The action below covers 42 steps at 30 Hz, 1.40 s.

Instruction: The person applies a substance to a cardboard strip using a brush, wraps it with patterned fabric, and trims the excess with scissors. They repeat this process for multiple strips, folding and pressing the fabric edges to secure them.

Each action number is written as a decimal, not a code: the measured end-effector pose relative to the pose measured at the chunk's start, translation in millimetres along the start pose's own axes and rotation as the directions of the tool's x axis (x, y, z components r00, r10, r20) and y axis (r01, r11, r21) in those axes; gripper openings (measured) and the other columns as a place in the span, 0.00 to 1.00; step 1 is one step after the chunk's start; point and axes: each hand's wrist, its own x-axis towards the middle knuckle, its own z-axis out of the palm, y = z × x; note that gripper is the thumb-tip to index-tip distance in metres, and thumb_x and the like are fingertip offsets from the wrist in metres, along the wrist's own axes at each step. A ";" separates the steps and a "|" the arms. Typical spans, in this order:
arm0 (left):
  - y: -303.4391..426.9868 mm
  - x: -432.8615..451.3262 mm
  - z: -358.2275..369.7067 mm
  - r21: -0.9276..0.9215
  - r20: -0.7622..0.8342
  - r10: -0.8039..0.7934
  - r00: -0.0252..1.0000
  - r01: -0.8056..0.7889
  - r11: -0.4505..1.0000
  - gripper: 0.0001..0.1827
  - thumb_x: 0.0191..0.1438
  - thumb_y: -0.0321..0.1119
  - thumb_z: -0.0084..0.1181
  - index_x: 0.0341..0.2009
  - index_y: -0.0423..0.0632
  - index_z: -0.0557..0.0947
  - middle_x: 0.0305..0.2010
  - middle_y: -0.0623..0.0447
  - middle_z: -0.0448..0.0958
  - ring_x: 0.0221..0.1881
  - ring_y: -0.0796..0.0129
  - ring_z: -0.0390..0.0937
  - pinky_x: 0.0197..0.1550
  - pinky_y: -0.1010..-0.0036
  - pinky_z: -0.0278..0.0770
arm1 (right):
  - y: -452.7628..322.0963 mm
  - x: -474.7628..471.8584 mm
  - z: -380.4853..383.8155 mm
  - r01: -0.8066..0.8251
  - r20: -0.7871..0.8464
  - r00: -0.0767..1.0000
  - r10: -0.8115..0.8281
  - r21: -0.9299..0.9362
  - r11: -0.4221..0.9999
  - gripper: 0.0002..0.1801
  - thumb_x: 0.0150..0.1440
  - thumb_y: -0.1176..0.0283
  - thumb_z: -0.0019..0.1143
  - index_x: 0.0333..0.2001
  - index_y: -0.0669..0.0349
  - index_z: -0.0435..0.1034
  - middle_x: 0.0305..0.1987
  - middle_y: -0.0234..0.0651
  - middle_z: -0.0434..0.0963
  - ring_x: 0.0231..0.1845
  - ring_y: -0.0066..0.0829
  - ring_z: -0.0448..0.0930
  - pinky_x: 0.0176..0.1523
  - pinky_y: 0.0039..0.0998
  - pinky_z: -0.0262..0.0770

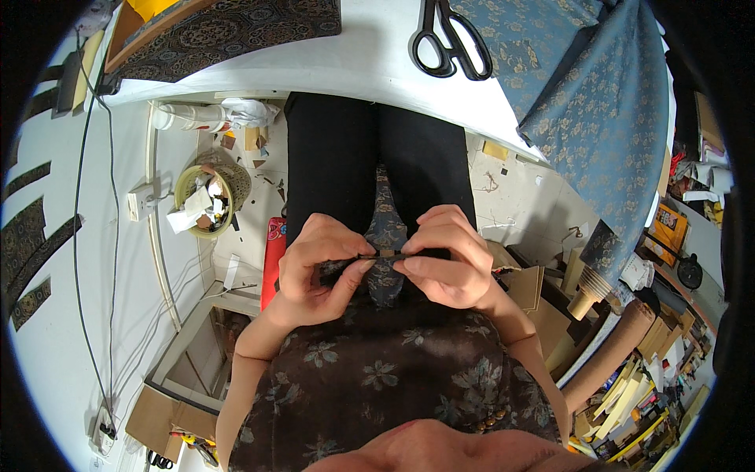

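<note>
My left hand (321,268) and my right hand (451,259) meet over my lap, fingertips a short way apart. Thumb and forefinger of each pinch one end of a small dark strip (386,255), which has a tan patch at its middle. Its material is too small to tell, and the fingers cover both ends. Behind and below the strip, blue-grey patterned fabric (383,206) shows between my black-trousered legs. Beyond my knees, black-handled scissors (453,53) lie on the white-covered table.
The white table edge (354,82) runs across in front of me. Blue floral fabric (596,130) hangs over its right side. A waste basket (232,206) with scraps stands on the floor at left. Cardboard pieces (525,289) and a brown roll (616,348) crowd the right.
</note>
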 end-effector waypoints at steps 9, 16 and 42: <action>6.7 10.0 -9.0 0.108 0.142 -0.076 0.987 0.061 0.992 0.14 0.48 0.17 0.70 0.41 0.36 0.85 0.37 0.44 0.81 0.35 0.59 0.76 0.39 0.68 0.73 | -5.8 7.0 0.5 -0.215 0.003 0.976 0.216 0.102 0.971 0.18 0.43 0.82 0.77 0.41 0.68 0.81 0.37 0.38 0.76 0.35 0.35 0.77 0.38 0.33 0.75; 11.8 10.6 -7.6 0.154 0.112 -0.136 0.984 0.118 0.981 0.14 0.46 0.19 0.72 0.40 0.35 0.86 0.36 0.46 0.82 0.35 0.59 0.76 0.41 0.67 0.71 | -13.3 10.4 -5.4 -0.309 0.059 0.950 0.307 0.032 0.951 0.19 0.44 0.79 0.78 0.43 0.65 0.82 0.37 0.36 0.78 0.36 0.33 0.79 0.37 0.30 0.77; 15.2 14.7 -10.8 0.156 0.157 -0.125 0.980 0.100 0.983 0.13 0.47 0.17 0.71 0.39 0.37 0.85 0.37 0.47 0.82 0.37 0.59 0.77 0.42 0.67 0.72 | -22.8 28.0 -11.5 -0.398 0.211 0.891 0.402 -0.062 0.915 0.23 0.47 0.76 0.74 0.49 0.59 0.78 0.46 0.37 0.72 0.44 0.38 0.73 0.47 0.34 0.73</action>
